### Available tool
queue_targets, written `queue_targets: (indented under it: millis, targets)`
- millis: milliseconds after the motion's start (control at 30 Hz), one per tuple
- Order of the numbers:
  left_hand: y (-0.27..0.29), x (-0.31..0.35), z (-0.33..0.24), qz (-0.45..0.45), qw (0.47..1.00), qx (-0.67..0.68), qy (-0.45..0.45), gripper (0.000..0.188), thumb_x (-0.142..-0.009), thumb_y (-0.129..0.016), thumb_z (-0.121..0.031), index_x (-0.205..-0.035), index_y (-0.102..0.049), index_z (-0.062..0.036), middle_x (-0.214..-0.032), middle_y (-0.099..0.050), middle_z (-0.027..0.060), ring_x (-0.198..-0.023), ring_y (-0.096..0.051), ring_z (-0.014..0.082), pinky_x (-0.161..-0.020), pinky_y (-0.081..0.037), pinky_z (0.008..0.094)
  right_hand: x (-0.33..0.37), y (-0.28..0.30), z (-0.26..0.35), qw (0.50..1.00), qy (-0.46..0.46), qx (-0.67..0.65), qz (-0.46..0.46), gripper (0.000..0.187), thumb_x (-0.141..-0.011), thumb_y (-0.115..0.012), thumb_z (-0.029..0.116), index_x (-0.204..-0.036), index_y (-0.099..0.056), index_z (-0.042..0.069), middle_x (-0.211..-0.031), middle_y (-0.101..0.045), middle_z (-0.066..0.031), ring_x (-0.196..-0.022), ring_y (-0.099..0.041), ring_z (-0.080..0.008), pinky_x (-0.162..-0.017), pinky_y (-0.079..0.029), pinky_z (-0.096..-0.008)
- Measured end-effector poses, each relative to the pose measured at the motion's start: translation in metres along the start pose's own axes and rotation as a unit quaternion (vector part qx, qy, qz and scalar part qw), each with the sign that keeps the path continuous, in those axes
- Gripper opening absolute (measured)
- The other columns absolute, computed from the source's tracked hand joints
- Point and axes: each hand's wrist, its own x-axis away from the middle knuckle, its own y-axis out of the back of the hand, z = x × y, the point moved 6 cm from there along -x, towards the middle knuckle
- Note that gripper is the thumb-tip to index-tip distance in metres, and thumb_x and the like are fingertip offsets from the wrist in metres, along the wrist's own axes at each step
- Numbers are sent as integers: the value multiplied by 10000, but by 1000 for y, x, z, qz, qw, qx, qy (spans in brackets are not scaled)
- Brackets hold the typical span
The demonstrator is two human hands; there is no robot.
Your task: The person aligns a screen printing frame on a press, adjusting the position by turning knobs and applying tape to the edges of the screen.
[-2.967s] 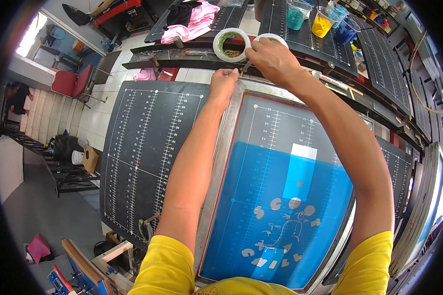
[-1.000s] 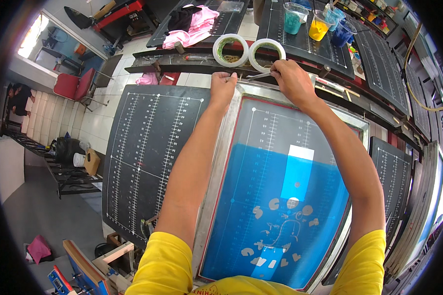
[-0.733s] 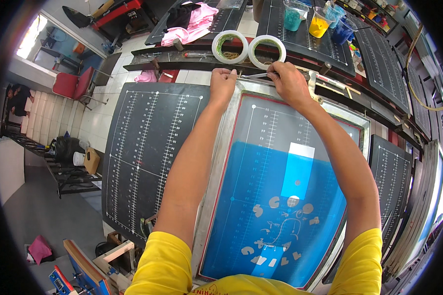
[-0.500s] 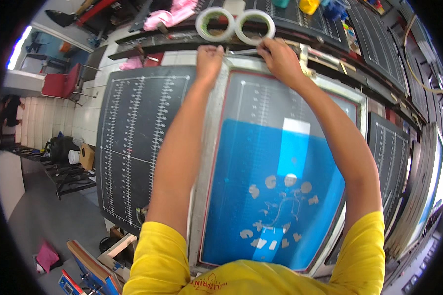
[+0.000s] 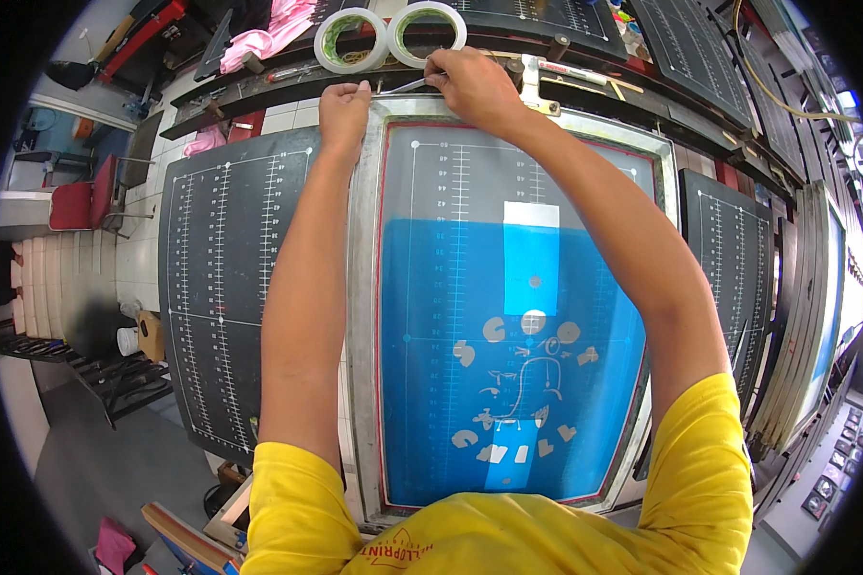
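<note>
Red chair: at the far left, on the pale tiles, well apart from the hands.
Left board: black with white ruled scales, beside the left forearm.
Pink cloth: bunched up near the top.
Left hand: at the frame's upper left corner, fingers curled in and thumb close against them (whether anything is pinched there, I cannot tell).
Tape rolls: two white rings side by side, just beyond the hands.
Metal frame: lies between the two boards, nearest the person, its mesh coated blue over the lower part, with pale shapes in a ring.
Slim metal tool: grey, lying across between the hands over the frame's top edge.
Right hand: nearly closed, fingertips gripping the right end of the tool.
Pale bracket: at the frame's top edge, just right of that hand.
Right board: black, ruled like the other.
Stacked frames: upright in a row, far right.
</note>
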Motion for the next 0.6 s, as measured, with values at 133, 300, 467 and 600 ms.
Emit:
queue_targets:
  millis: [133, 300, 467, 600]
  targets:
    - [4, -3, 4, -6, 1000, -14, 13, 289, -875, -673, -162, -1028, -533, 39, -836, -609, 71, -736, -543, 119, -649, -444, 259, -5, -1, -1, 998, -12, -59, 30, 144, -858, -612, 156, -924, -649, 33, -854, -664, -160, -833, -629, -336, -769, -479, -414]
    - [2, -5, 11, -4, 1000, 8, 9, 283, -870, -677, -170, -1020, -544, 30, -850, -617, 75, -743, -545, 125, -668, -448, 269, -7, -1, -2, 991, -35, -120, 45, 140, -852, -625, 124, -931, -644, 10, -836, -676, -160, -792, -659, -292, -728, -492, -361]
    - [-2, -6, 11, 0, 999, -33, -20, 227, -858, -680, -188, -933, -598, 10, -858, -633, 76, -779, -571, 153, -732, -465, 295, -4, 3, -4, 998, -7, -54, 10, 187, -840, -593, 208, -903, -652, 42, -831, -662, -177, -805, -622, -395, -729, -491, -464]
    - [16, -13, 14, -6, 997, -41, -63, 258, -840, -721, -195, -936, -627, 24, -843, -639, 63, -765, -549, 127, -721, -455, 278, -16, 9, -17, 994, 14, 28, -106, 241, -767, -665, 241, -863, -675, 20, -772, -660, -220, -763, -665, -364, -718, -517, -441]
